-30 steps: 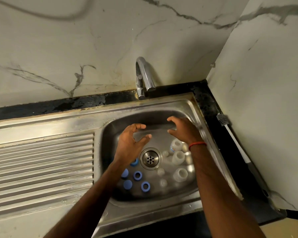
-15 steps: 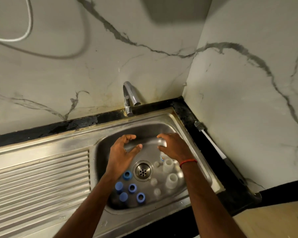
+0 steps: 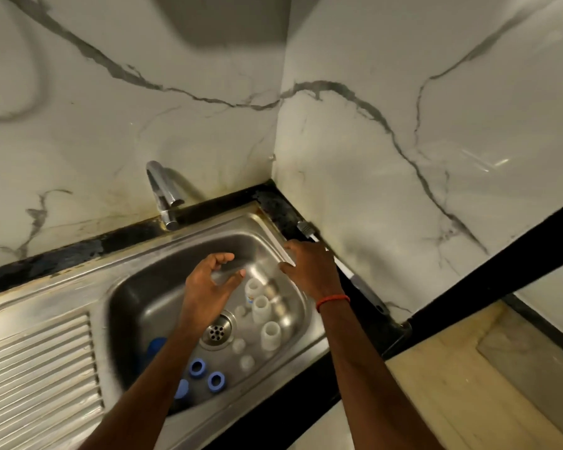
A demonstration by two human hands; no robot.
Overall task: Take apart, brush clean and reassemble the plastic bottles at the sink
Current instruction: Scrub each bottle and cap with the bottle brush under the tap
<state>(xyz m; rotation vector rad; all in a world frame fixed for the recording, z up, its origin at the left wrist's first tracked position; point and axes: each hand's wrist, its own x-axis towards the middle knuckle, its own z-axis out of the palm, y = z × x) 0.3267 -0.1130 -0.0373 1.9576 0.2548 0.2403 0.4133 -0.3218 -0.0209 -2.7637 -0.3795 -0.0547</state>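
Several small white plastic bottles (image 3: pixel 261 307) stand open in the right half of the steel sink basin (image 3: pixel 150 287). Several blue caps (image 3: pixel 197 367) lie at the basin's front left, and small clear inner plugs (image 3: pixel 239 345) lie near the drain (image 3: pixel 217 332). My left hand (image 3: pixel 205 289) hovers over the basin with loosely curled fingers and holds nothing. My right hand (image 3: pixel 311 267) is over the sink's right rim with spread fingers, close to a bottle brush (image 3: pixel 306 229) that lies on the black ledge; its handle runs behind the hand.
A chrome tap (image 3: pixel 163 193) rises at the back of the sink. The ribbed draining board (image 3: pixel 36 368) stretches to the left. Marble walls meet in a corner behind the sink. A black counter edge and a pale floor lie to the right.
The view swung up and right. My right hand moved from over the bottles to the sink's right rim, towards the brush. My left hand stayed over the basin.
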